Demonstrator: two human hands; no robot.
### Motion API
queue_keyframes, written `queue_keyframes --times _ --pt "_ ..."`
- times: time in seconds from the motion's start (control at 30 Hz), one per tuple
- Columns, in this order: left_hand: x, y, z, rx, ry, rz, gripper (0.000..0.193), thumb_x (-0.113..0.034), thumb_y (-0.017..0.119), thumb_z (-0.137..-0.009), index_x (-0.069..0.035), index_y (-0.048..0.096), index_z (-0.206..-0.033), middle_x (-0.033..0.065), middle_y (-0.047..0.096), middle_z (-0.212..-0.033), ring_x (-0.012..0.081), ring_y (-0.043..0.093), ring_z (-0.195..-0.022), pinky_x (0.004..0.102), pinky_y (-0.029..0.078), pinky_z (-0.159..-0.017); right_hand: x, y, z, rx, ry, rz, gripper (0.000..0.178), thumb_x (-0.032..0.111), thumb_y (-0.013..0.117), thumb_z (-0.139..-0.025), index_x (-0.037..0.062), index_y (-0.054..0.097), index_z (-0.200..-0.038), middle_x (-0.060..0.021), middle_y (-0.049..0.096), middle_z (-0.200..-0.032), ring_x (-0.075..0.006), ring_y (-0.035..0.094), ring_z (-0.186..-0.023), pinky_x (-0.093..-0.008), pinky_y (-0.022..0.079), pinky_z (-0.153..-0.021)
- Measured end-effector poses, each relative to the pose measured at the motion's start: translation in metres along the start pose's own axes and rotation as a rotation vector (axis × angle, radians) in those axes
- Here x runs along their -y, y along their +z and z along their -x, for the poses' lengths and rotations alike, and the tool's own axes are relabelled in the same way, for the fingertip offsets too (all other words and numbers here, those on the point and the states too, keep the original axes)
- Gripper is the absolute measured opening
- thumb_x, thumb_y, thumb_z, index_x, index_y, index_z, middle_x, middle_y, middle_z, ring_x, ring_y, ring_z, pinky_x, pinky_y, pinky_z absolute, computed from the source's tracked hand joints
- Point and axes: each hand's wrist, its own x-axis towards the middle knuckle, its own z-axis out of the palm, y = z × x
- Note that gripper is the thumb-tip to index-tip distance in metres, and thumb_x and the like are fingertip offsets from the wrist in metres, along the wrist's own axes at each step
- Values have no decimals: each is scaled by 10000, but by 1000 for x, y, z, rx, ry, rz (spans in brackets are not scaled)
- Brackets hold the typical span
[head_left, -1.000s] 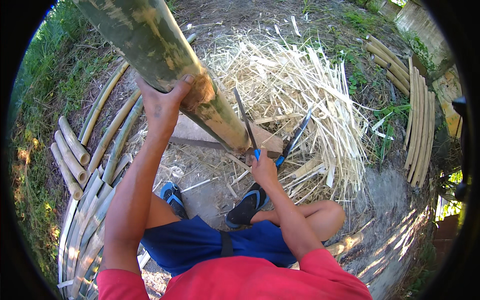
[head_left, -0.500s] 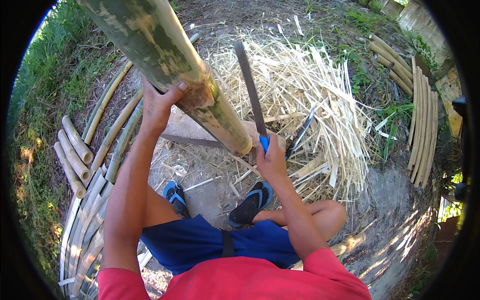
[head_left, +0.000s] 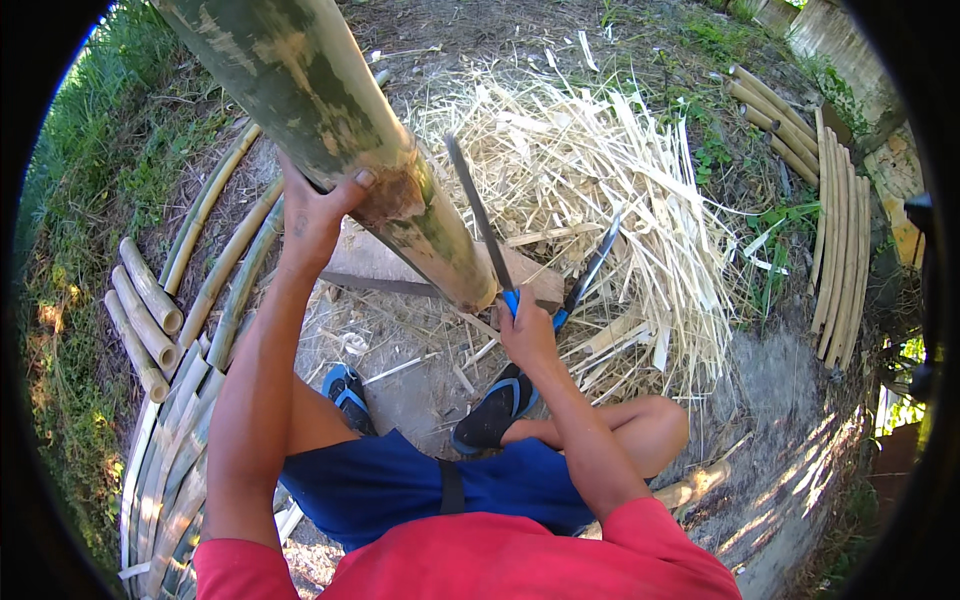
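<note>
My left hand point(head_left: 316, 205) grips a thick green bamboo pole point(head_left: 310, 95) just beside a brown node, thumb on top. The pole leans from the upper left, and its lower end comes down over a wooden block point(head_left: 385, 262). In my right hand point(head_left: 528, 332) is the blue handle of a long, dark-bladed knife point(head_left: 474, 200). That blade points up and away, close along the right side of the pole's lower end; whether it touches cannot be told. A second blue-handled knife point(head_left: 598, 257) lies to the right, on the block's edge and the shavings.
Pale bamboo shavings point(head_left: 600, 170) heap up beyond the block. Split bamboo strips point(head_left: 165, 470) and cut bamboo lengths point(head_left: 140, 305) lie at left. More bamboo pieces point(head_left: 840, 245) rest at far right. My sandalled feet point(head_left: 495, 405) are just this side of the block.
The knife in my right hand has shifted left, nearer the pole's lower end. My left hand and the pole have stayed nearly the same.
</note>
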Motion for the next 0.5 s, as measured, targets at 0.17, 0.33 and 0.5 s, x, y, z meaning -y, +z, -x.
queue_keyframes --times 0.17,0.33,0.5 --pt "-6 -9 -2 28 -23 -36 895 -278 808 -752 -21 288 -1434 146 518 -1284 260 524 -1198 401 405 -1058 -10 17 0 -28 106 4 307 244 590 -946 11 479 -1112 -292 665 -804 -516 647 -781 -586 506 -703" --pt "-4 -12 12 -42 -83 66 935 -301 823 -753 -7 269 -1448 149 514 -1275 259 521 -1190 393 404 -1057 -63 47 7 112 248 190 331 264 594 -945 -1 466 -1096 -306 676 -887 -513 654 -839 -586 510 -746" --pt "10 -22 9 -200 -78 18 900 -292 830 -760 1 294 -1421 143 520 -1248 254 529 -1167 380 425 -1038 -51 50 19 63 237 107 316 252 572 -953 -5 463 -1101 -308 669 -843 -524 645 -817 -594 501 -742"
